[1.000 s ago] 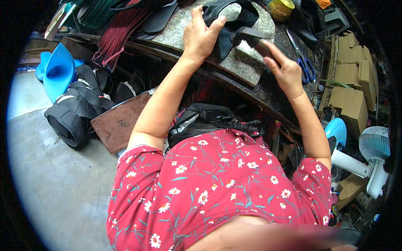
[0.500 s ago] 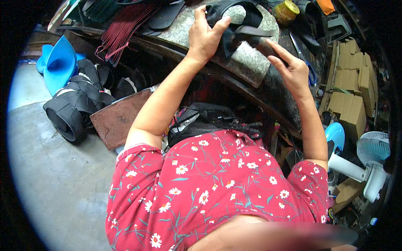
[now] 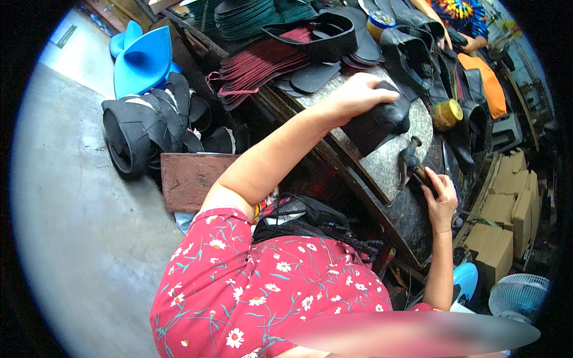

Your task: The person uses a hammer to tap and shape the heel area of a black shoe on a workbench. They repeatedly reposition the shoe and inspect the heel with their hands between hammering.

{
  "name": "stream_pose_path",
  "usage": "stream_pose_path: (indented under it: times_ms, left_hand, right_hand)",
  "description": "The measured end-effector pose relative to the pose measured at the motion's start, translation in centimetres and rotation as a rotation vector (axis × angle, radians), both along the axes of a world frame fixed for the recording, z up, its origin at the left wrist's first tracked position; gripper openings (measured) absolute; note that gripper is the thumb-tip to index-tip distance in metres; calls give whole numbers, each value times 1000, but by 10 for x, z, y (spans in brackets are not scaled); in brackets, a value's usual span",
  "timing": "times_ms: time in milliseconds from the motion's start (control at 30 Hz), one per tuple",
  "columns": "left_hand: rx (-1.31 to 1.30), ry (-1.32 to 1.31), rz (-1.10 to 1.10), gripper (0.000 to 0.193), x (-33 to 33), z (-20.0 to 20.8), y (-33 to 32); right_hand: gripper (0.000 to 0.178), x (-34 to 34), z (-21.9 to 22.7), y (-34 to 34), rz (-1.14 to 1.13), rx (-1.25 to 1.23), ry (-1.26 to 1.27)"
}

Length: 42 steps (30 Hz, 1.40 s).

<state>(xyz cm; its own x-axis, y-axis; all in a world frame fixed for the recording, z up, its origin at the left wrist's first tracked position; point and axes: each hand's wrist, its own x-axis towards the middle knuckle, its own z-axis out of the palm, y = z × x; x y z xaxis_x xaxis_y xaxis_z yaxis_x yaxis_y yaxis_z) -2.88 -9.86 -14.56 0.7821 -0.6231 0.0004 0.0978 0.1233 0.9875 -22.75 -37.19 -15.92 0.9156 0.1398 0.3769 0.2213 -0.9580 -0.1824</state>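
My left hand (image 3: 361,95) is closed on a glossy black leather piece (image 3: 388,116), which looks like a shoe upper, above a speckled grey stone slab (image 3: 397,152). My fingers curl over its upper part, and some are hidden behind it. To the right and nearer me, my right hand (image 3: 440,197) grips the wooden handle of a hammer (image 3: 410,155). The hammer's dark metal head is at the slab's right edge, apart from the leather piece.
Beyond the slab are stacked red-edged soles (image 3: 268,62), a black loop (image 3: 340,42), black shoe uppers (image 3: 409,59) and a yellow tin (image 3: 446,114). A co-worker's hand (image 3: 471,45) shows at the far right. Cardboard boxes (image 3: 498,209) and a fan (image 3: 519,295) stand at right.
The hammer has moved away from the leather piece, down to the slab's right side. My left hand now holds the leather piece with its glossy side showing. The view has turned.
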Motion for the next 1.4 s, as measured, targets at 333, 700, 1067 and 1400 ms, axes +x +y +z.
stream_pose_path:
  times_ms: [333,700,1067,1400]
  left_hand:
    - [-162,-341,-92,40,20,63,0]
    - [-448,-89,552,21,79,1,128]
    - [319,-1134,1253,49,98,-22,135]
    - [806,-1371,762,36,111,-36,123]
  right_hand:
    - [62,96,16,84,346,1248,320]
    - [44,315,88,161,310,-71,180]
    - [38,385,36,207,280,-101,-333]
    - [20,329,67,195,431,435,-435]
